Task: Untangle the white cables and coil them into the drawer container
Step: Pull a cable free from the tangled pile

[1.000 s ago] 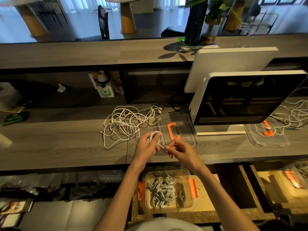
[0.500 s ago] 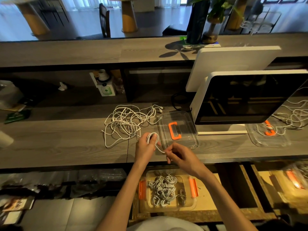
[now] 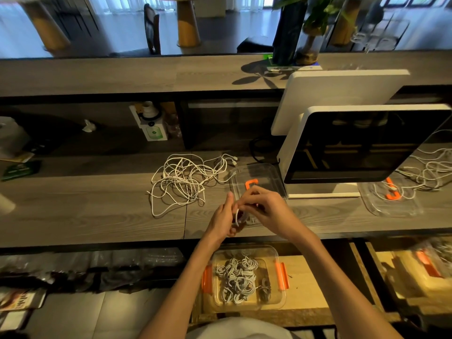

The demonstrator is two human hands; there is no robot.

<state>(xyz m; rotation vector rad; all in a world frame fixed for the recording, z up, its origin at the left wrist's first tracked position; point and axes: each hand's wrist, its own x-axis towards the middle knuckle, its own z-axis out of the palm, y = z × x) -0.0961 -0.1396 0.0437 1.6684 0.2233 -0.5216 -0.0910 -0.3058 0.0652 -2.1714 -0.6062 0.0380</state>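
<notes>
A small coil of white cable sits between the two hands just above the near edge of the wooden counter. The left hand has its fingers curled round the coil, thumb pointing up, while the right hand pinches the cable from above with bent fingers; most of the coil is hidden by them.

Just beyond the hands lies a clear lid with an orange handle, partly covered by the right hand. To its left a loose tangle of white cables spreads on the counter, their plug ends reaching toward the lid. Below the counter edge, in an open wooden drawer, stands a clear container with orange side clips, holding several coiled cables (how many cannot be counted).

To the right stands a white-framed dark screen with a second white panel behind it. Farther right, another clear lid carries more white cables, cut off by the frame edge. A higher shelf runs along the back with a potted plant on it; beyond are round-based tables and a chair on a glossy floor. The recess under the shelf is dark, and the small white box there is hard to read.
</notes>
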